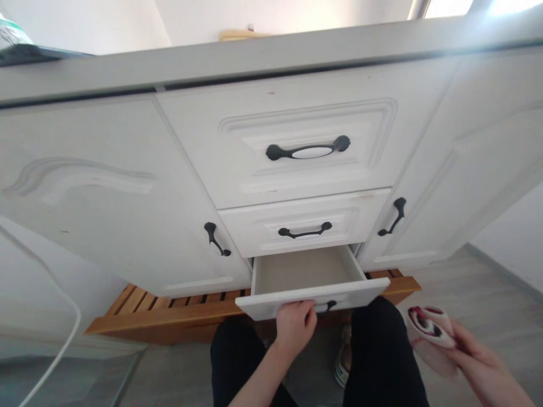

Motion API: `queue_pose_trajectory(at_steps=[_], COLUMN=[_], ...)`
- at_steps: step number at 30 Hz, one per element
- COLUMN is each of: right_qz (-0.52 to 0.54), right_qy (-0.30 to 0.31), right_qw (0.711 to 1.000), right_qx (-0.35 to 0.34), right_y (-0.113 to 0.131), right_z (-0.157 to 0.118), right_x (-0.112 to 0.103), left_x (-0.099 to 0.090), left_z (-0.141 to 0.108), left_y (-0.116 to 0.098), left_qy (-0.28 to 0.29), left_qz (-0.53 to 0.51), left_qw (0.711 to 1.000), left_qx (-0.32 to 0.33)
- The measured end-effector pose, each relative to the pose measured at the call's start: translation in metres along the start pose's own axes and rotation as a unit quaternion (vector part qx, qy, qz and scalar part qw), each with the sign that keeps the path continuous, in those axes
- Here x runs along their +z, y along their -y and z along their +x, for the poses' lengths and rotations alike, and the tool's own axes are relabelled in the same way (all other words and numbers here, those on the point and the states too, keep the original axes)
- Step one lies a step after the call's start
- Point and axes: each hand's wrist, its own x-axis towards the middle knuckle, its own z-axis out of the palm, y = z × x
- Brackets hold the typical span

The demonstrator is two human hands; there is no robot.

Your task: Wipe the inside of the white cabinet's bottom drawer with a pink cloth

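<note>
Worn: plain black trousers (379,350), smooth and matte, both legs covered below the open drawer (263,305). Below that drawer, one pale shoe (340,370) shows darker banding at its edge; remaining detail is obscured. Both forearms (265,373) are bare where visible.

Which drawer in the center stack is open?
The bottom drawer: it's pulled out, its inside showing, with the left hand on its front. The top drawer and middle drawer are closed.

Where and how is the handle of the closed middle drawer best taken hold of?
Probably mid-bar on the dark handle, fingers hooked behind it, coming from the front and above: the bar bows out between two fixed ends, and the open drawer juts out below.
</note>
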Motion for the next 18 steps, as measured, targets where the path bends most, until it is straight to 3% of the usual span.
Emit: queue_pose_trajectory(at_steps=[4, 11, 15, 18], right_qz=[0.059, 0.03, -0.048, -0.049], right_qy=[0.027, -0.078, -0.16, -0.178], right_qw=[0.998, 0.977, 0.944, 0.929], right_qx=[-0.016, -0.197, -0.286, -0.321], right_y=[0.013, 0.03, 0.046, 0.057], right_z=[-0.001, 0.044, 0.089, 0.109], right_x=[0.057, 0.107, 0.134, 0.163], left_x=[0.008, 0.015, 0.011, 0.012], left_z=[0.048, 0.091, 0.078, 0.029], left_y=[0.021, 0.031, 0.025, 0.027], left_qy=[0.034, 0.066, 0.056, 0.047], left_qz=[0.014, 0.021, -0.007, -0.028], left_qw=[0.999, 0.997, 0.996, 0.997], left_qx=[-0.028, -0.046, -0.062, -0.051])
